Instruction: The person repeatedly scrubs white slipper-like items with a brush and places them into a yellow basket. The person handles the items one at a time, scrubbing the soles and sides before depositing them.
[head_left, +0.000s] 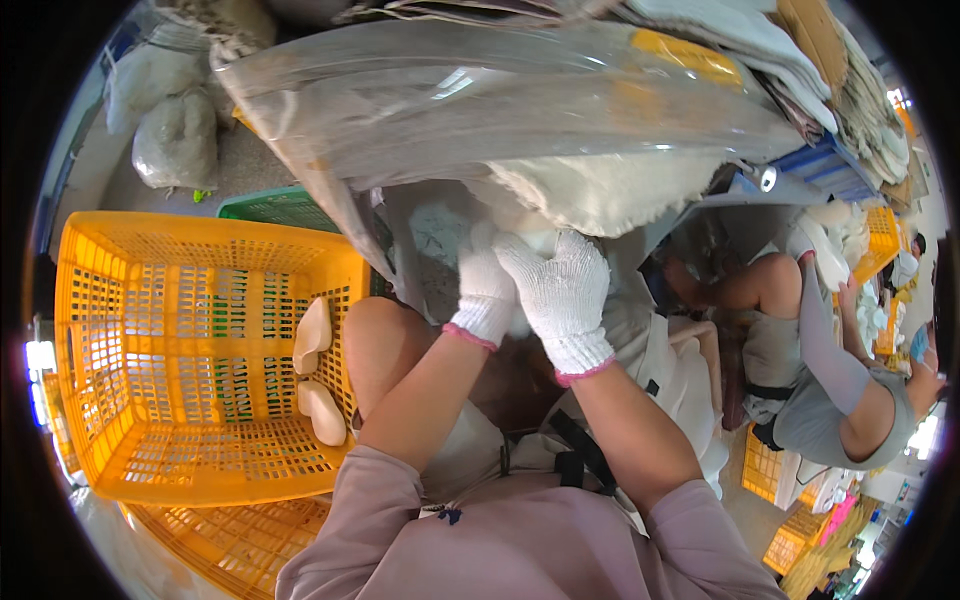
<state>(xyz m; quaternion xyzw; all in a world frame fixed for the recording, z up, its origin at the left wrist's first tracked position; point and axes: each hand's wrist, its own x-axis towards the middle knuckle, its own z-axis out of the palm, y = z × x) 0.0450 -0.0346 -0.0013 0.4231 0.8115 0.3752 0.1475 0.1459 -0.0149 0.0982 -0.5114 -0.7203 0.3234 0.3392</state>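
Under plastic sheeting (480, 110), frayed cloth (625, 190) is seen upper centre, nearer the right hand (562, 290) than the left hand (487, 285), both grips hidden.

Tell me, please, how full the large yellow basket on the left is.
Far from full: the yellow basket holds just a few pale, curved pieces near its right side, its bottom grid showing.

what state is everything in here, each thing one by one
left hand: gloved, beside the right; grip unclear
right hand: gloved; grip unclear
yellow crate: open-topped, partly filled
pale pieces: lying inside, along its right side
green crate: mostly hidden
plastic sheet: wrinkled
cream cloth: frayed edge
clear bag: filled, bulging
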